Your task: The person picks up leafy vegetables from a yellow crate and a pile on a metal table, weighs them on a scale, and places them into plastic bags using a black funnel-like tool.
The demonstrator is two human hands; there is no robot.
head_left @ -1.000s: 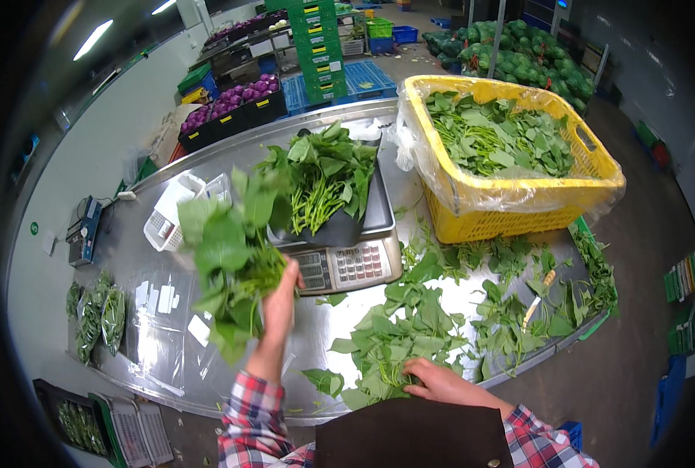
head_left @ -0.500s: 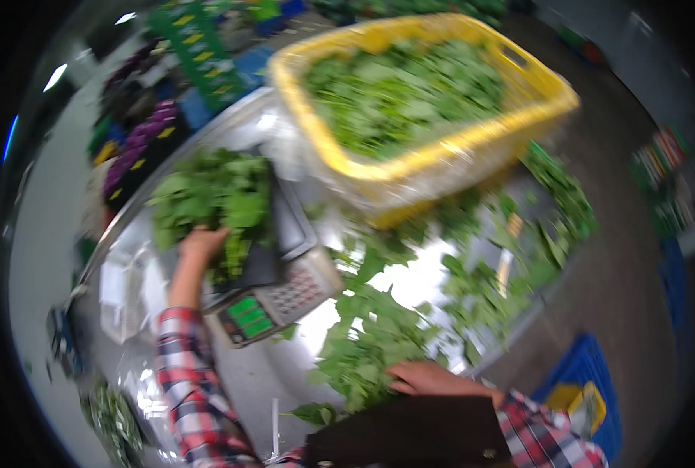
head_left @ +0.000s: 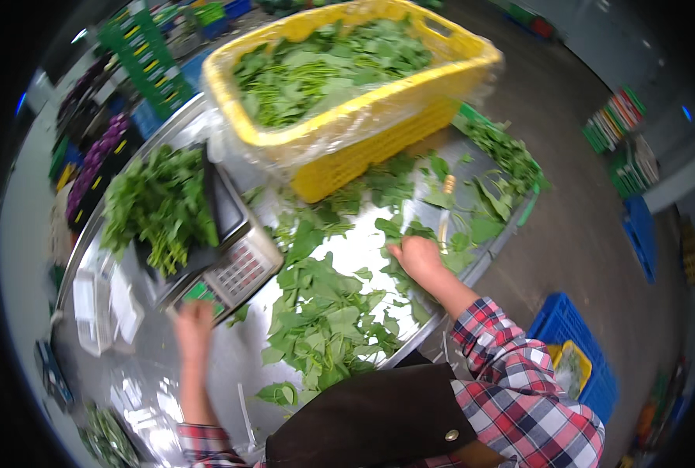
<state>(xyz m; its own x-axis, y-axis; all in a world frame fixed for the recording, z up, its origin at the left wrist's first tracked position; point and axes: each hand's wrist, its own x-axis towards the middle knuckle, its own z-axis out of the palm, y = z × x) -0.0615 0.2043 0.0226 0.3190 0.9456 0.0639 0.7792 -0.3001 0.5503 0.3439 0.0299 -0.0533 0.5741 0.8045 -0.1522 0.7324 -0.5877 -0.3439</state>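
My left hand (head_left: 194, 327) is in front of the display of a scale (head_left: 238, 269), its fingers blurred. A bunch of leafy greens (head_left: 156, 199) rests on the scale's black tray (head_left: 211, 187). My right hand (head_left: 416, 257) has its fingers curled on leafy greens (head_left: 398, 230) at the table's right side, beside a wooden-handled knife (head_left: 447, 187) lying among the leaves. A larger pile of loose greens (head_left: 320, 320) spreads across the steel table (head_left: 152, 366) between my hands.
A plastic-lined yellow crate (head_left: 339, 140) full of greens stands at the back. White baskets (head_left: 94, 312) sit at the left. Green crates (head_left: 148, 66) and purple vegetables (head_left: 102, 164) are beyond the table. A blue crate (head_left: 577, 366) is low at the right.
My left hand has put the bunch on the scale and moved back toward me. My right hand has moved forward and right toward the knife. The view has swung right.
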